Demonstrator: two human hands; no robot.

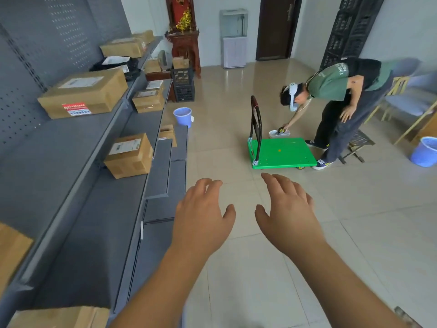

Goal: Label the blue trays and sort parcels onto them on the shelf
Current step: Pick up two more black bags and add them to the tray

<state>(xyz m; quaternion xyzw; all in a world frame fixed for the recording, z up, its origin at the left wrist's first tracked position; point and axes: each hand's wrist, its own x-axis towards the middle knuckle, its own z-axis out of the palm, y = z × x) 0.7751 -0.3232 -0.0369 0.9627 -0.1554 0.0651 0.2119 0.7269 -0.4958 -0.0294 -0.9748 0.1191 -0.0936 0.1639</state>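
Left hand (203, 209): held out palm down over the tiled floor (354, 221), just beside the lowest edge of the shelf; fingers spread and loosely bent, holding nothing.
Right hand (286, 209): held out beside the left one, palm down; fingers spread and relaxed, holding nothing.
Shelf (71, 185): grey metal unit along the left, its tiers stepping down toward the floor, with a perforated back panel.
Top tier: a large carton (82, 94) with a red and blue sticker on its near face; further back a black mailing bag (115, 65), then the far cartons (123, 47).
Middle tier: a labelled carton (129, 155) near the front edge; further along, 2 stacked cartons (148, 97).
Lower tier: a small box (168, 134), partly hidden.
Trolley (281, 152): green platform cart with a dark upright handle, standing on the floor ahead of the hands, well apart from them.
Other person (335, 100): bent over beyond the trolley, 1 hand down in a white basket (279, 133) at the deck's far edge.
Buckets: 1 blue bucket (182, 116) at the shelf's far end, 1 more blue pail (425, 151) at the right edge.
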